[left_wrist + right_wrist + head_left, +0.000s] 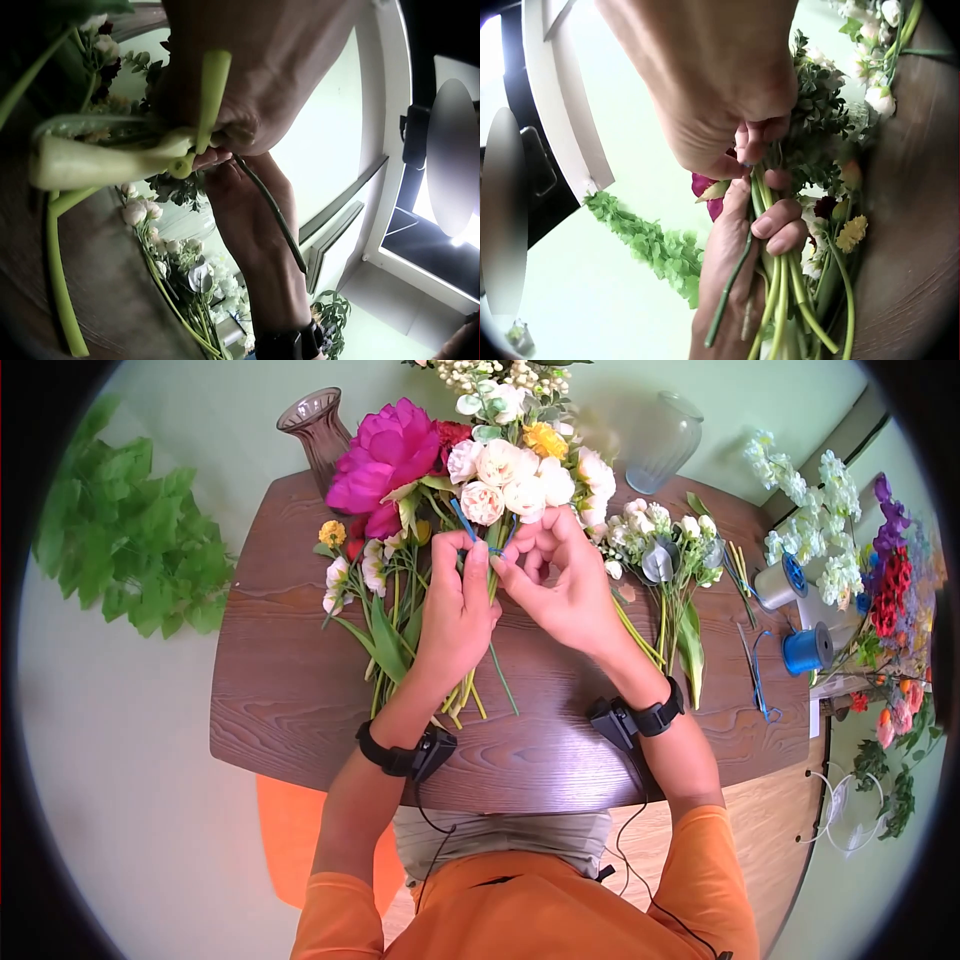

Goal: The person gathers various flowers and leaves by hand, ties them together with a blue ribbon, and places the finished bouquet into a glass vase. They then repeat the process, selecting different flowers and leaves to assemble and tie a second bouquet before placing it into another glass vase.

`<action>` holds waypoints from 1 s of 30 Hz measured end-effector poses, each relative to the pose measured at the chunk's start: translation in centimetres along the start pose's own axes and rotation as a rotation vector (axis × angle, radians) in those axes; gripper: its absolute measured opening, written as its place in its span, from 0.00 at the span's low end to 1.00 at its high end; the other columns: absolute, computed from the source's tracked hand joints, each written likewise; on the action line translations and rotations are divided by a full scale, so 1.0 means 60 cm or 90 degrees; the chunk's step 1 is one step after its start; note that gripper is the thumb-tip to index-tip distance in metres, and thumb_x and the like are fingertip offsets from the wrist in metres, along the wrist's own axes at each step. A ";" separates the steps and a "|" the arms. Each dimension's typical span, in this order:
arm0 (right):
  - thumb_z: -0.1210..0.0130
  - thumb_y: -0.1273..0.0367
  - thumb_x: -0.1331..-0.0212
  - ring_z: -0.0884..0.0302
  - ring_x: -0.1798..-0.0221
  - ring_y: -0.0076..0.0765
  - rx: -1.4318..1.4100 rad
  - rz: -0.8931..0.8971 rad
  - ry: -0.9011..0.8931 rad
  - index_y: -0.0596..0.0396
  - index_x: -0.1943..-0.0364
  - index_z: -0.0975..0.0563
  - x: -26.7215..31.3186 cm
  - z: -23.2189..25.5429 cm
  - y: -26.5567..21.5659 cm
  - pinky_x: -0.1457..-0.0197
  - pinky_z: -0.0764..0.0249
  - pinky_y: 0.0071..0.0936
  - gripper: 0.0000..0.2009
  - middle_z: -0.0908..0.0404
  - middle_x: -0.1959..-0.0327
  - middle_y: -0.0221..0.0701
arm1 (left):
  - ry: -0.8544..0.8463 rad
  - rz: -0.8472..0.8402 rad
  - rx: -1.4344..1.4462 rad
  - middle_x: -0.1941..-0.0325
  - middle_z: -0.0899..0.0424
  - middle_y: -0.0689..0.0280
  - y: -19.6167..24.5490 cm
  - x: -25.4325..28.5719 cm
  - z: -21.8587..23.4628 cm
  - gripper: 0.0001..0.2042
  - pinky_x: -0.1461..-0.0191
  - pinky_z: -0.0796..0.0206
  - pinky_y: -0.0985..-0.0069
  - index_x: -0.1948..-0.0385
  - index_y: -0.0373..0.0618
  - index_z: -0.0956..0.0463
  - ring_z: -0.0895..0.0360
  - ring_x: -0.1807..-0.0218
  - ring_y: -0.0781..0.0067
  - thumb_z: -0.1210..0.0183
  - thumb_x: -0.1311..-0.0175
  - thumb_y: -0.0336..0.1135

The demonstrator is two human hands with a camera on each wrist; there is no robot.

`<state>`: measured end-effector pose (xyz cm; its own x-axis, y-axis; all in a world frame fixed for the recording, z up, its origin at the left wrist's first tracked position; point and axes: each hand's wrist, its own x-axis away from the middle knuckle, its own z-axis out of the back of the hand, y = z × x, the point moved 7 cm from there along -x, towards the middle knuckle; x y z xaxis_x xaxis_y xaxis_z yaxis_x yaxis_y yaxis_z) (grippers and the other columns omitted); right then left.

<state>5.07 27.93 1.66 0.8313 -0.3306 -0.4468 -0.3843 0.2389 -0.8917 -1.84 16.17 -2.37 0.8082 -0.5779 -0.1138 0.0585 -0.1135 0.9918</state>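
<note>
A bouquet with white roses [500, 485] and a large magenta bloom [385, 455] lies at the table's back. My left hand [462, 600] grips its green stems [780, 292] just below the blooms; in the right wrist view its fingers [780, 225] curl round them. A blue tie [462, 520] shows at the stems between both hands. My right hand [565, 580] has thumb and fingertips pinched together at the tie, as the head view shows. In the right wrist view the right hand [727, 97] mostly covers the tie.
Loose flowers lie left of the bouquet, and a white bunch [655, 550] lies on the right. Blue ribbon spool [806, 649], silvery spool [780, 582] and cut ties stand or lie at the right edge. Two glass vases [318, 435] [664, 445] stand behind on the table [540, 750].
</note>
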 end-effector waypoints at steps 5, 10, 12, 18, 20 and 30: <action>0.34 0.74 0.44 0.21 0.74 0.29 0.389 0.125 0.006 0.57 0.57 0.23 0.014 -0.002 -0.028 0.73 0.26 0.28 0.12 0.19 0.68 0.34 | -0.005 -0.009 0.034 0.72 0.29 0.70 -0.002 -0.002 0.000 0.09 0.80 0.43 0.82 0.50 0.47 0.40 0.36 0.80 0.85 0.57 0.17 0.42; 0.34 0.75 0.47 0.18 0.69 0.42 0.543 0.397 -0.001 0.56 0.58 0.21 0.019 -0.021 -0.069 0.67 0.20 0.35 0.12 0.19 0.65 0.34 | -0.001 0.002 0.019 0.70 0.29 0.70 -0.001 0.001 0.000 0.08 0.81 0.46 0.85 0.51 0.47 0.40 0.38 0.80 0.87 0.57 0.17 0.40; 0.35 0.76 0.48 0.17 0.67 0.45 0.575 0.383 -0.001 0.55 0.57 0.20 0.018 -0.024 -0.070 0.65 0.19 0.37 0.13 0.19 0.63 0.34 | -0.011 -0.028 -0.019 0.70 0.27 0.69 0.001 0.001 -0.002 0.08 0.80 0.46 0.85 0.51 0.47 0.40 0.39 0.80 0.87 0.57 0.17 0.41; 0.37 0.77 0.45 0.17 0.65 0.48 0.569 0.272 0.017 0.56 0.58 0.20 0.013 -0.016 -0.067 0.62 0.19 0.39 0.10 0.21 0.60 0.39 | -0.012 -0.022 -0.003 0.67 0.22 0.66 -0.003 0.001 -0.005 0.09 0.80 0.46 0.85 0.50 0.47 0.39 0.38 0.80 0.87 0.56 0.17 0.41; 0.39 0.77 0.40 0.17 0.65 0.48 0.489 0.184 0.039 0.58 0.59 0.20 0.007 -0.009 -0.071 0.65 0.21 0.36 0.06 0.22 0.62 0.39 | -0.012 -0.025 -0.008 0.67 0.23 0.66 0.000 0.000 -0.003 0.09 0.80 0.45 0.86 0.50 0.47 0.39 0.37 0.80 0.88 0.56 0.17 0.41; 0.41 0.66 0.28 0.31 0.72 0.13 -0.084 -0.333 -0.113 0.58 0.55 0.16 0.002 0.016 0.003 0.68 0.32 0.18 0.10 0.15 0.66 0.24 | 0.000 -0.036 -0.003 0.71 0.22 0.68 0.002 0.002 -0.004 0.08 0.76 0.39 0.80 0.51 0.45 0.37 0.31 0.77 0.84 0.54 0.18 0.39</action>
<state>5.49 28.78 1.51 0.9749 -0.2128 0.0654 0.0593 -0.0351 -0.9976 -1.60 16.28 -2.24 0.8032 -0.5709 -0.1700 0.1071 -0.1424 0.9840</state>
